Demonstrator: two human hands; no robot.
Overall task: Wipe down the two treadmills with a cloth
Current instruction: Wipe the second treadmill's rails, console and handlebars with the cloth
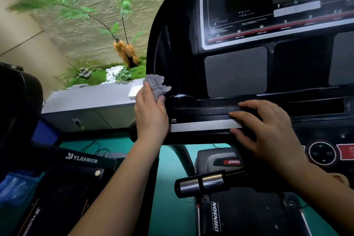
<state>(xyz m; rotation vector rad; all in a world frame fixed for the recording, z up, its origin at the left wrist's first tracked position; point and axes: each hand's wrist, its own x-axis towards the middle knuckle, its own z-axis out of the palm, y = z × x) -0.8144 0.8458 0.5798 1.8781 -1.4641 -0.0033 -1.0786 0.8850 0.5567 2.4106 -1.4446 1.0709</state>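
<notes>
At the left edge of the treadmill console (pixel 235 72), grips a grey cloth (pixel 157 84) in the left hand (pixel 151 113); rests the right hand (pixel 268 130), fingers spread and empty, on the ledge (pixel 201 110).

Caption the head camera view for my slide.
Left hand holds grey cloth at left edge of treadmill console; right hand rests on it.

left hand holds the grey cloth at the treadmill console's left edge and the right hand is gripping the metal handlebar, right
Not quite. In the head view the right hand rests, fingers spread, on the console's front ledge, not on the metal handlebar below it. The left hand does hold the grey cloth at the console's left edge.
</notes>
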